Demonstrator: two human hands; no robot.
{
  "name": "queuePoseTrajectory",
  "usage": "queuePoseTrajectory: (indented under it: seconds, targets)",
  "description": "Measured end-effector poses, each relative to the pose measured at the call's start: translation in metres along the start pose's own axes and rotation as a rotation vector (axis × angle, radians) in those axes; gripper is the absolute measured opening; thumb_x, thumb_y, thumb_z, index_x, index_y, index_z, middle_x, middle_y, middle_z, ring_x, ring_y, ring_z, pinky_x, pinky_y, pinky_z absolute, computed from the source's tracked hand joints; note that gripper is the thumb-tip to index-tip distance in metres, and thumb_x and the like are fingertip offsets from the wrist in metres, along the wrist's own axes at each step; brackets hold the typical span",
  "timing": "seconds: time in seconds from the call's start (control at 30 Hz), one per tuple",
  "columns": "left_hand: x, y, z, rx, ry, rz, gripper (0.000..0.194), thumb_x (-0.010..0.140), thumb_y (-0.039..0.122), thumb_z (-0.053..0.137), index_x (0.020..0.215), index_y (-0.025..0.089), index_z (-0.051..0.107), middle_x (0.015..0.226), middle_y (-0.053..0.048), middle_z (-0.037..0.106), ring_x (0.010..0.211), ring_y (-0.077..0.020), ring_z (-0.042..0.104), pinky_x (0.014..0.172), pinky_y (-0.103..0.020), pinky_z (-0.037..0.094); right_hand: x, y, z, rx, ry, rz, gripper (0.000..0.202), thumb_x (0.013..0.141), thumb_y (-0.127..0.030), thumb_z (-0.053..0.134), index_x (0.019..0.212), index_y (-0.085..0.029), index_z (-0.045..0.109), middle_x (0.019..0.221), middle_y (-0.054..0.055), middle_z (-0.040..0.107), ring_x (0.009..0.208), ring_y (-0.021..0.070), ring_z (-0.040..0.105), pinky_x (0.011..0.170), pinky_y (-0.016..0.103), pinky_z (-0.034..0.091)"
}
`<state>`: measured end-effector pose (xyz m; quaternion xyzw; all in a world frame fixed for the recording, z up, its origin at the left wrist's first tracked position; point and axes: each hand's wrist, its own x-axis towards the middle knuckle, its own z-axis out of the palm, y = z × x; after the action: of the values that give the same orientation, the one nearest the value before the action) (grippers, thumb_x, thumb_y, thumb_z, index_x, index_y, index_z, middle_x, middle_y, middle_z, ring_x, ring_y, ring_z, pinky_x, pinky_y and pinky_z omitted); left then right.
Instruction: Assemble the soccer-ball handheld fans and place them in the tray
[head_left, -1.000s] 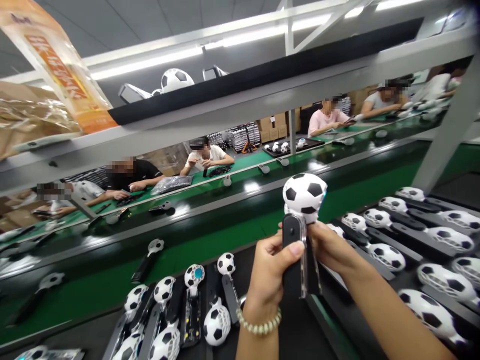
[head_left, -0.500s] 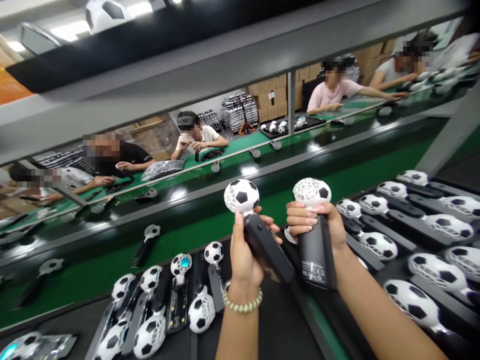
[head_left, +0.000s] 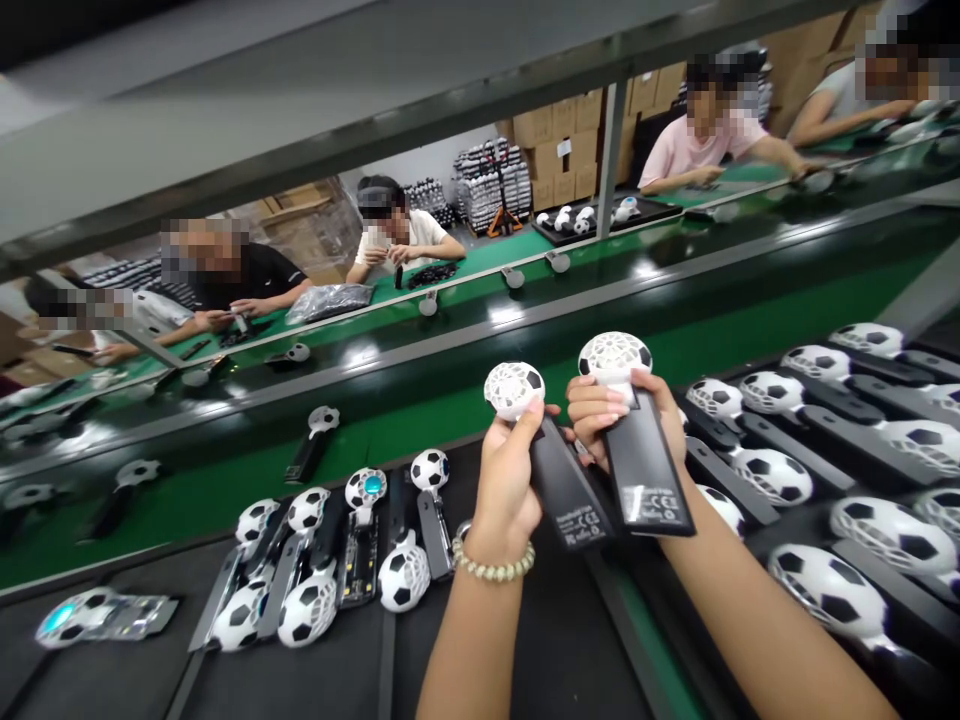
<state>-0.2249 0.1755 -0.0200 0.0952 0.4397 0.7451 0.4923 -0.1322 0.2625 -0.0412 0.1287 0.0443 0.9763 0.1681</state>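
My left hand (head_left: pixel 510 475) is closed around a handheld fan (head_left: pixel 570 490) with a soccer-ball head and a flat black handle. Its white grille faces up, and printed text shows near the handle's end. Just to the right, my right hand (head_left: pixel 637 410) grips a second soccer-ball handheld fan (head_left: pixel 649 475) by its neck, label side toward me. The two handles slant down side by side, close together. Some fingers of both hands are hidden behind the fans.
More soccer-ball fans (head_left: pixel 307 610) lie in rows on the black tray at left, several with open handles. Another group (head_left: pixel 829 595) fills the right side. A green conveyor (head_left: pixel 405 415) carries fans past. Beyond it, several people work under a grey beam (head_left: pixel 300 120).
The fan in my left hand has turned, so its grille and printed side now show. Both fans are closer together. The view has shifted slightly.
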Motion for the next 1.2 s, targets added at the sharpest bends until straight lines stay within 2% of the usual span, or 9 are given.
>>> queuePoseTrajectory:
  seconds: [0.07,0.2,0.3,0.37,0.43,0.67,0.9,1.03,1.2]
  targets:
    - [0.003,0.003,-0.002,-0.050,0.021,-0.050,0.018,0.083,0.026,0.061,0.077,0.010,0.061,0.064,-0.004,0.063,0.056,-0.0136,0.062,0.056,-0.029,0.059,0.003,0.001,-0.004,0.037,0.042,-0.011,0.033,0.073,-0.024,0.065,0.087,-0.021,0.035,0.064,-0.007,0.045,0.055,0.0070,0.051,0.058,0.017,0.051]
    - [0.008,0.012,-0.009,-0.142,-0.039,-0.180,0.023,0.086,0.022,0.048,0.078,0.007,0.063,0.071,-0.009,0.067,0.066,-0.0185,0.066,0.074,-0.038,0.058,0.006,0.002,-0.015,0.007,0.144,-0.095,0.031,0.076,-0.028,0.065,0.081,-0.022,0.034,0.067,-0.007,0.050,0.060,0.0071,0.056,0.061,0.019,0.053]
    - [0.010,0.017,-0.014,-0.139,-0.049,-0.209,0.020,0.084,0.014,0.047,0.081,0.004,0.064,0.074,-0.011,0.068,0.075,-0.0206,0.068,0.082,-0.037,0.056,0.005,0.003,-0.023,-0.110,0.299,-0.173,0.031,0.072,-0.027,0.064,0.079,-0.023,0.034,0.066,-0.005,0.053,0.067,0.0125,0.061,0.057,0.027,0.054]
    - [0.012,0.018,-0.017,-0.139,-0.053,-0.232,0.019,0.085,0.014,0.049,0.084,0.002,0.063,0.074,-0.012,0.068,0.076,-0.0199,0.068,0.085,-0.035,0.055,0.005,0.005,-0.025,-0.160,0.392,-0.213,0.029,0.068,-0.027,0.062,0.078,-0.023,0.035,0.064,-0.004,0.054,0.071,0.0169,0.063,0.054,0.030,0.053]
    - [0.013,0.018,-0.017,-0.144,-0.060,-0.248,0.021,0.087,0.017,0.049,0.085,0.002,0.063,0.076,-0.012,0.068,0.075,-0.0190,0.068,0.085,-0.034,0.054,0.005,0.008,-0.023,-0.158,0.436,-0.242,0.025,0.069,-0.028,0.059,0.078,-0.023,0.036,0.062,-0.004,0.054,0.069,0.0171,0.063,0.051,0.029,0.052]
    - [0.014,0.018,-0.017,-0.160,-0.068,-0.244,0.020,0.089,0.020,0.049,0.088,0.002,0.060,0.078,-0.014,0.068,0.076,-0.0216,0.068,0.084,-0.040,0.055,0.005,0.019,-0.004,0.079,0.504,-0.275,0.018,0.081,-0.036,0.047,0.086,-0.021,0.040,0.063,-0.002,0.052,0.061,0.0125,0.059,0.061,0.027,0.055]
    - [0.009,0.019,-0.013,-0.146,-0.072,-0.222,0.022,0.089,0.018,0.050,0.087,0.000,0.061,0.078,-0.015,0.068,0.072,-0.0208,0.068,0.082,-0.038,0.056,0.002,0.021,-0.001,0.032,0.460,-0.258,0.017,0.078,-0.032,0.049,0.085,-0.022,0.038,0.063,-0.003,0.053,0.060,0.0119,0.058,0.056,0.026,0.054]
    - [0.008,0.019,-0.013,-0.153,-0.065,-0.216,0.019,0.088,0.018,0.051,0.087,0.002,0.061,0.078,-0.014,0.068,0.076,-0.0220,0.068,0.084,-0.041,0.055,0.003,0.022,0.000,0.101,0.476,-0.254,0.020,0.079,-0.035,0.049,0.088,-0.022,0.038,0.062,-0.003,0.052,0.059,0.0110,0.058,0.063,0.025,0.056]
    - [0.007,0.020,-0.013,-0.147,-0.050,-0.209,0.020,0.088,0.017,0.050,0.083,0.002,0.062,0.077,-0.013,0.068,0.075,-0.0213,0.068,0.085,-0.041,0.055,0.001,0.021,-0.004,0.025,0.428,-0.222,0.024,0.074,-0.031,0.054,0.089,-0.022,0.038,0.064,-0.004,0.054,0.063,0.0113,0.060,0.067,0.026,0.056]
